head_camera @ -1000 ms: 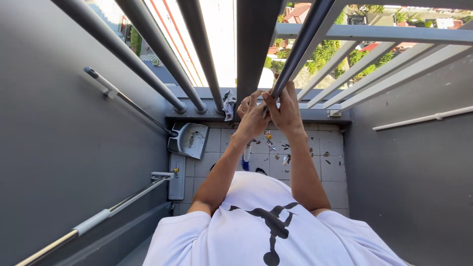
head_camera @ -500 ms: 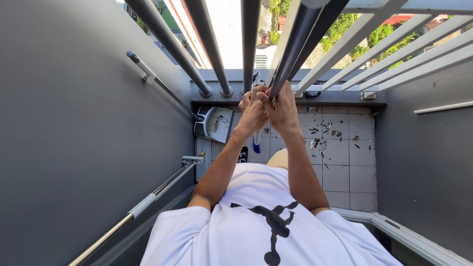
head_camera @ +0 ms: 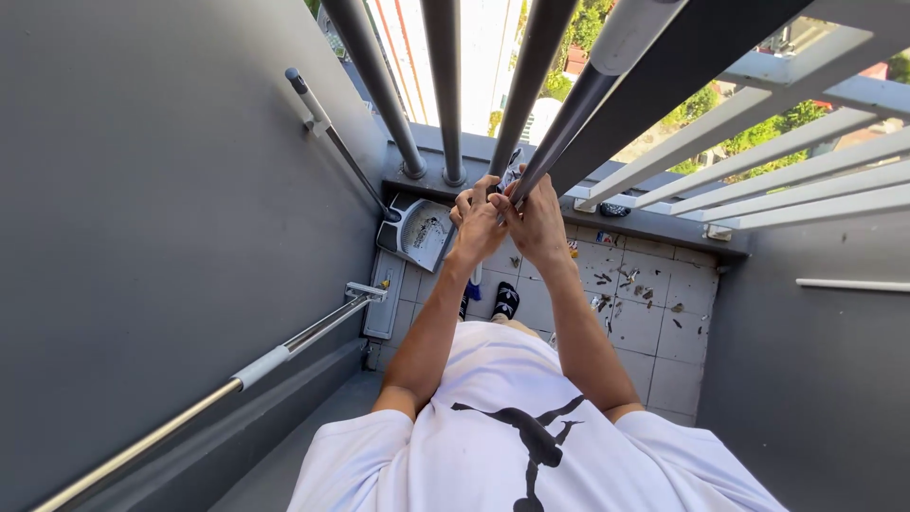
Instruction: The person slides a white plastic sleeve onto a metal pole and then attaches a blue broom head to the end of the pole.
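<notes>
Both my hands are raised together against a dark grey metal bar of a balcony railing. My left hand is closed around the bar from the left. My right hand grips it from the right, its fingers touching the left hand's. A small dark and white object shows just above my fingers; I cannot tell what it is. My white T-shirt with a black print fills the bottom of the view.
More round grey bars stand to the left, pale slats to the right. Below is a tiled floor strewn with debris, a grey dustpan with a long handle, my foot and a wall-mounted metal rail. Grey walls close both sides.
The view has swung lower and to the right, so more floor and left wall show. Both hands stay clasped on the same bar.
</notes>
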